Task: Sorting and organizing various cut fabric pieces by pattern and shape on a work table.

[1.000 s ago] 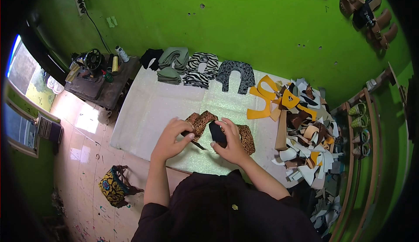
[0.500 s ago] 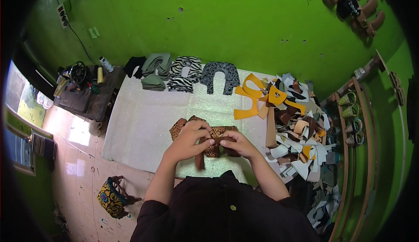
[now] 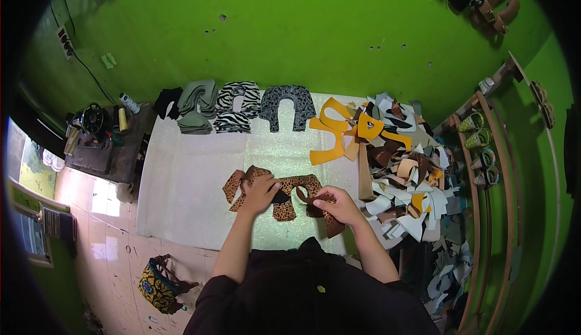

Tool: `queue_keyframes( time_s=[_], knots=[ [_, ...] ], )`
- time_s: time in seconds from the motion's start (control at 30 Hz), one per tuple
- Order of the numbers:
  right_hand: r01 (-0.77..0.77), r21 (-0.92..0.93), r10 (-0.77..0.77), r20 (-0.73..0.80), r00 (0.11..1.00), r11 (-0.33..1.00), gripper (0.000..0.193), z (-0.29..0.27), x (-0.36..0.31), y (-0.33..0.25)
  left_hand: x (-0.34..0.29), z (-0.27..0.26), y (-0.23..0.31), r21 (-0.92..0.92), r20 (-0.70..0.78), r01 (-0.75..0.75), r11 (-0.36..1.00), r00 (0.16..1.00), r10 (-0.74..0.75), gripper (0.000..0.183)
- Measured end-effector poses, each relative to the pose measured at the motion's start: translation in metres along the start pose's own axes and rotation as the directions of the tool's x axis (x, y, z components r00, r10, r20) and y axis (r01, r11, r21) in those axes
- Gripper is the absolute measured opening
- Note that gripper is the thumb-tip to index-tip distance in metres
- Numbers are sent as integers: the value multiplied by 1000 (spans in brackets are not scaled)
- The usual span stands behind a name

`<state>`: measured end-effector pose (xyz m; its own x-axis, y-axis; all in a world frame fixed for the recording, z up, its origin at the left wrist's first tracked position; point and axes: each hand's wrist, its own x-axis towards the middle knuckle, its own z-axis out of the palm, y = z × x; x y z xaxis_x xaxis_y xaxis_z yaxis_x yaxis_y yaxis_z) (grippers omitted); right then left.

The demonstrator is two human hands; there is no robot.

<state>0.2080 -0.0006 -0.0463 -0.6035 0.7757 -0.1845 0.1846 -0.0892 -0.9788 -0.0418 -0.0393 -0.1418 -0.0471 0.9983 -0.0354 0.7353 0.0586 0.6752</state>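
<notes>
My right hand [image 3: 339, 205] pinches a curved leopard-print cut-out [image 3: 332, 224], its plain brown back partly turned up. My left hand [image 3: 260, 195] lies over the leopard-print pieces on the left, fingers stretched out and thumb hidden. Beside its fingertips shows a small black piece [image 3: 281, 197]. Between my hands, a U-shaped leopard-print piece [image 3: 284, 212] rests on the pale sheeted table [image 3: 181, 202]. More leopard-print pieces [image 3: 232, 184] lie left of and beyond my left hand.
Along the back edge sit grey-green pieces [image 3: 198, 98], zebra-print pieces [image 3: 233, 123] and a grey patterned U-shaped piece [image 3: 287, 96]. Yellow cut-outs [image 3: 327, 155] and a heap of scraps [image 3: 399, 196] cover the right side. A sewing machine [image 3: 94, 120] stands left, a wooden rack [image 3: 475, 214] right.
My hands have moved apart. The left has shifted left over the leopard-print pieces; the right has drawn the brown-backed piece to the right. The view has shifted slightly.
</notes>
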Motion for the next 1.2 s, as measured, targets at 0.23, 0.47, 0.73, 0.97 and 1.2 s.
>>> queue_keyframes(
  time_s=[0.23,0.47,0.73,0.97,1.2],
  knots=[
    [6,28,-7,17,1000,1000,13,2,-7,1,-35,-22,-21,186,-185,227,956,964,-193,31],
    [88,-176,-55,185,981,980,12,17,2,-20,-24,-48,58,-300,-56,-291,909,956,288,35],
    [-20,11,22,-117,993,1000,17,0,32,20,-7,-21,37,-842,188,198,501,980,-72,24],
    [-95,-121,38,-409,912,988,21,3,56,92,1,28,38,-446,-199,157,881,943,-269,26],
    [-45,-415,-124,-372,920,909,21,-5,79,88,-7,29,41,-358,-202,180,916,943,-264,27]
  ],
)
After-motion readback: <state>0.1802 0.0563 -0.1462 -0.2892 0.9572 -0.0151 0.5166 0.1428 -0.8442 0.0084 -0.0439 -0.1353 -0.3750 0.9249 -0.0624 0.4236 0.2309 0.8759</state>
